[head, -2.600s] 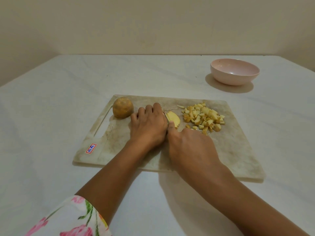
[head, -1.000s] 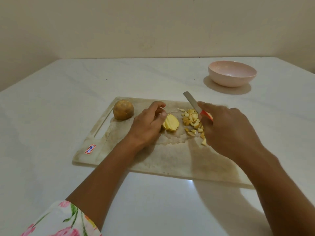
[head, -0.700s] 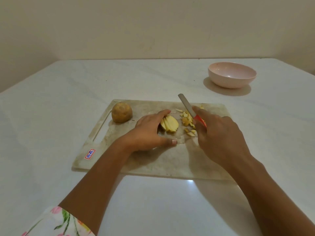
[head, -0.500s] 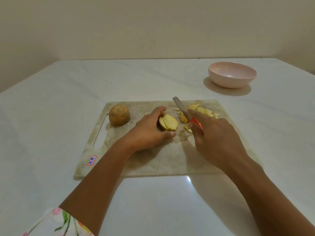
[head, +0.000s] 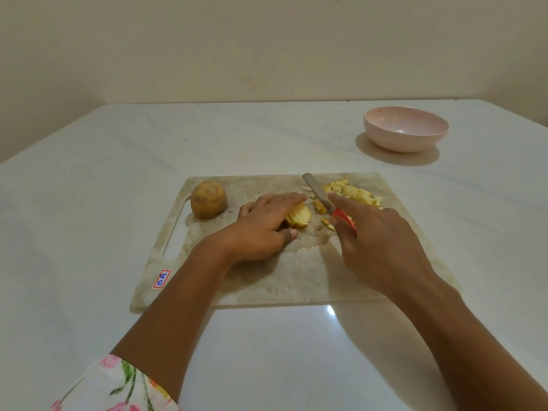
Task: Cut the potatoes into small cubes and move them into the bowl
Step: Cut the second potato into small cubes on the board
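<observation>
- The left grip [head: 264, 226] holds the slices [head: 298, 215]; the right grip [head: 376, 241] holds the knife [head: 315, 189].
- The knife could nick the left grip if the slices slide.

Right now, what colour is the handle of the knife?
Red. The knife handle shows just past the fingers of the right hand; the head view is the only view.

Plain cream wall [head: 267, 46], white marble-look table [head: 89, 179], glossy light reflection [head: 329, 310]
</observation>
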